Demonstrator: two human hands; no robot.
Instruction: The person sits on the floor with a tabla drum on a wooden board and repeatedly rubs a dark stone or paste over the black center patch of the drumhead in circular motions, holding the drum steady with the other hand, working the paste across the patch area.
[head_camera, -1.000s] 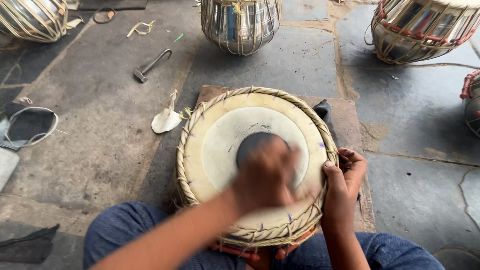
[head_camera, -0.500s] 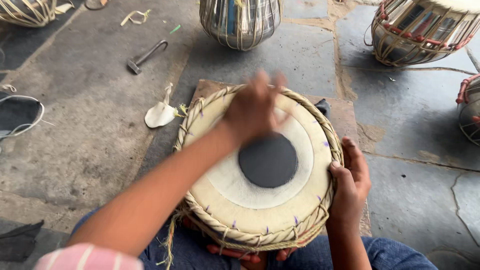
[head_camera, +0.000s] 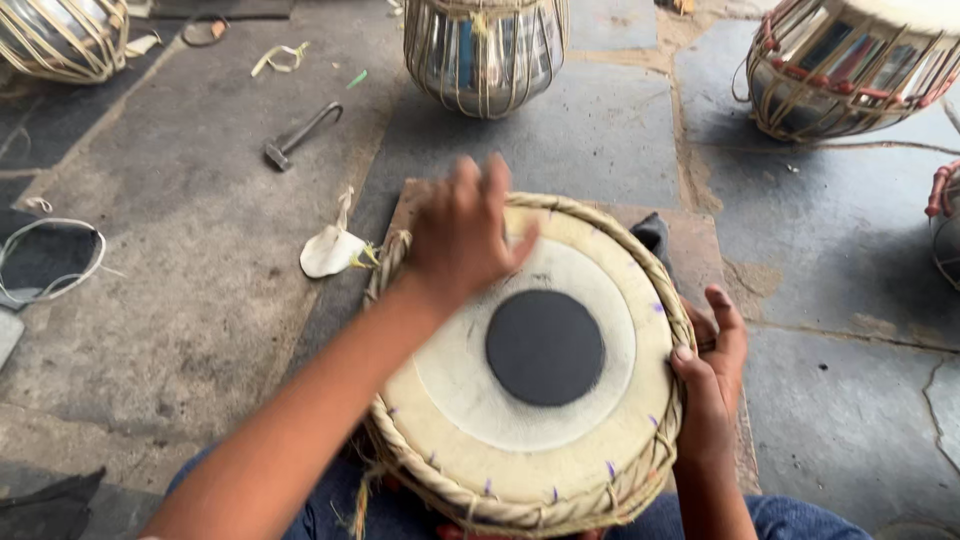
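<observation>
Nearest the camera, a drum (head_camera: 530, 400) with a pale skin and a black centre patch (head_camera: 545, 347) is sitting against the person's lap on the stone floor (head_camera: 200, 300). The right hand (head_camera: 712, 375) is gripping the braided rim at the drum's right side, fingers curled around it. The left hand (head_camera: 462, 232) is lying blurred on the far left part of the skin, fingers loosely spread, holding nothing. Just beyond the rim a white scrap (head_camera: 330, 250) is lying, then a hammer (head_camera: 298, 135). Farthest off, three laced drums (head_camera: 485, 50) are standing, cut off by the frame's edge.
</observation>
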